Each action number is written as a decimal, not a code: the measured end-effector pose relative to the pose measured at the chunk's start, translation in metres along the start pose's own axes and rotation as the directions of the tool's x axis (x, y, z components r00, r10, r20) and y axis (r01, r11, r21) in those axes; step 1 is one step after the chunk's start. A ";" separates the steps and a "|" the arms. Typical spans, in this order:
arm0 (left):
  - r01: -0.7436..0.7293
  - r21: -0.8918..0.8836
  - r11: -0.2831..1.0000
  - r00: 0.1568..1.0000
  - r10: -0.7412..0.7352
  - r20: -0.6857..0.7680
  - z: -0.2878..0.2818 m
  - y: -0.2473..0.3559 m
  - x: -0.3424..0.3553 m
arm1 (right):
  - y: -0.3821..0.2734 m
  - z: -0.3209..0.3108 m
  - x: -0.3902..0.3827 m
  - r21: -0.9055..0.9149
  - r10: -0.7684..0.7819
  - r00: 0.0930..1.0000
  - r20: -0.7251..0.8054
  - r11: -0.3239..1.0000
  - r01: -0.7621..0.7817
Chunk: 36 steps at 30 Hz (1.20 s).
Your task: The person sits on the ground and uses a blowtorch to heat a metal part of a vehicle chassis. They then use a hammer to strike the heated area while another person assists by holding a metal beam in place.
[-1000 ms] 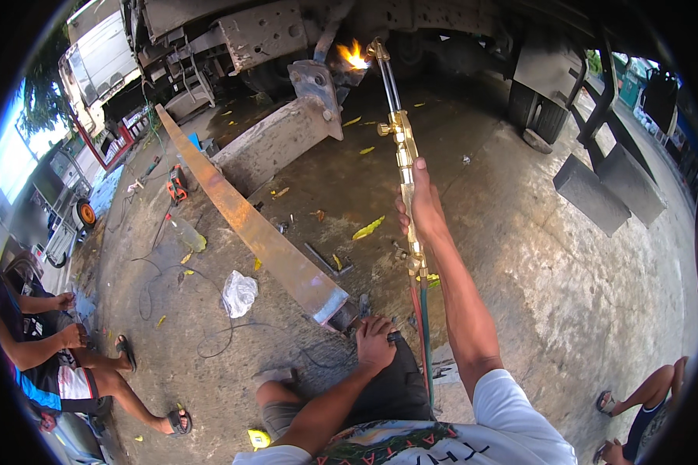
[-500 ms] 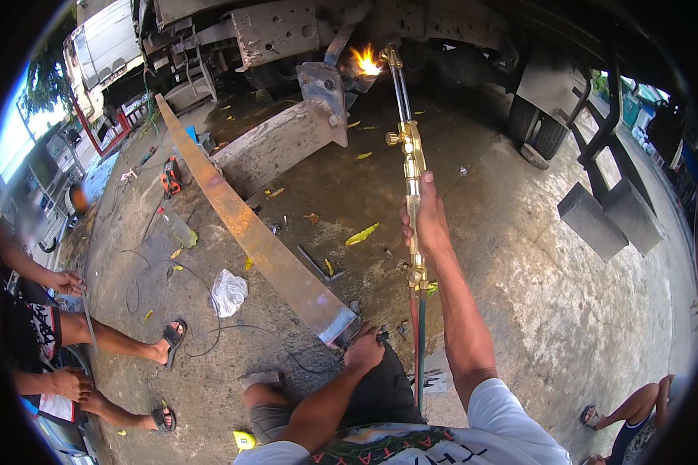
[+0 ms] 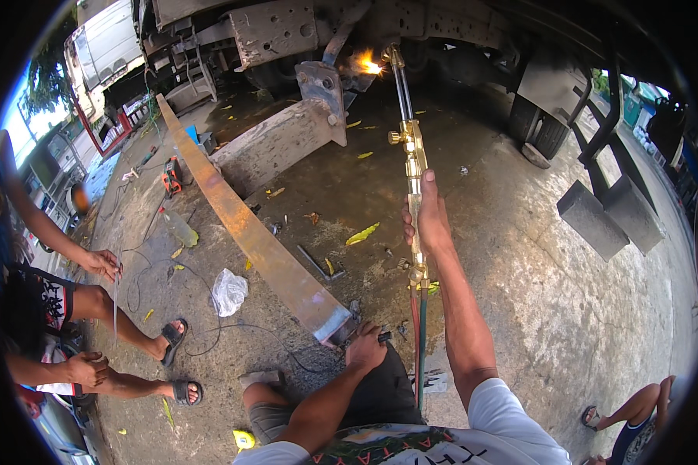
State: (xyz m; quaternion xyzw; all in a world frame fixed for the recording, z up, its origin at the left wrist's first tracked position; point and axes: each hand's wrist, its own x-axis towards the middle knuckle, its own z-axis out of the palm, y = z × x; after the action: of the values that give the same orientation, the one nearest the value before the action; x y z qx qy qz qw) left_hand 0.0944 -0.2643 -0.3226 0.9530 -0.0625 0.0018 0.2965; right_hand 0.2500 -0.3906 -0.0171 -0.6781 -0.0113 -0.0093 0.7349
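Note:
My right hand (image 3: pixel 429 217) is wrapped round the brass body of a cutting torch (image 3: pixel 412 155), held upright with its head up by the truck's underside. A yellow-orange flame (image 3: pixel 368 63) burns to the left of the torch head, close to a bolted metal bracket (image 3: pixel 323 85). Red and green hoses (image 3: pixel 420 333) run down from the torch toward my lap. Resting by my knee, my left hand (image 3: pixel 366 347) is closed, with a short black end sticking out that I cannot make out. Just beside it lies the near end of a long rusty steel bar (image 3: pixel 256 240).
A heavy beam (image 3: pixel 275 147) extends from the bracket. On the concrete lie a plastic bottle (image 3: pixel 180 226), a crumpled plastic bag (image 3: pixel 229 292), an L-shaped wrench (image 3: pixel 316 263) and a yellow tape measure (image 3: pixel 243 439). One person (image 3: pixel 93 368) is at left, another (image 3: pixel 636 422) at lower right.
The flame looks more spread and smokier. At left, the other person's hands and the foot nearer me have shifted right. My hands and the torch stay nearly still.

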 end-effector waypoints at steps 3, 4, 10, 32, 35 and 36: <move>-0.023 0.013 1.000 0.999 0.024 -0.039 0.003 -0.002 -0.001 | 0.000 0.002 0.001 -0.022 0.006 1.000 -0.023 1.000 -0.007; -0.028 0.016 0.999 0.999 0.029 -0.039 0.003 -0.002 -0.001 | 0.000 0.002 0.001 -0.031 0.007 1.000 -0.029 0.999 -0.008; -0.078 0.058 0.995 0.994 0.081 -0.068 0.002 -0.003 -0.001 | -0.003 0.002 0.002 -0.075 -0.010 0.999 -0.031 0.997 0.007; 0.002 -0.001 1.000 1.000 -0.002 -0.020 -0.001 0.000 -0.001 | 0.002 0.001 0.006 -0.091 -0.034 0.999 -0.028 0.995 0.031; -0.004 -0.006 1.000 1.000 0.004 -0.028 -0.003 0.004 -0.001 | -0.004 0.000 0.002 -0.088 -0.021 0.999 -0.026 0.996 0.018; -0.003 -0.006 1.000 0.999 0.002 -0.033 -0.002 0.004 -0.001 | -0.006 0.000 0.000 -0.085 -0.014 1.000 -0.023 0.996 0.012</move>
State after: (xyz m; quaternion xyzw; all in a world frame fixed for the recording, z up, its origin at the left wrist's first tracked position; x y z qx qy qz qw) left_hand 0.0929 -0.2663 -0.3184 0.9518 -0.0589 0.0176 0.3004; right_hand 0.2500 -0.3908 -0.0116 -0.7083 -0.0067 -0.0225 0.7055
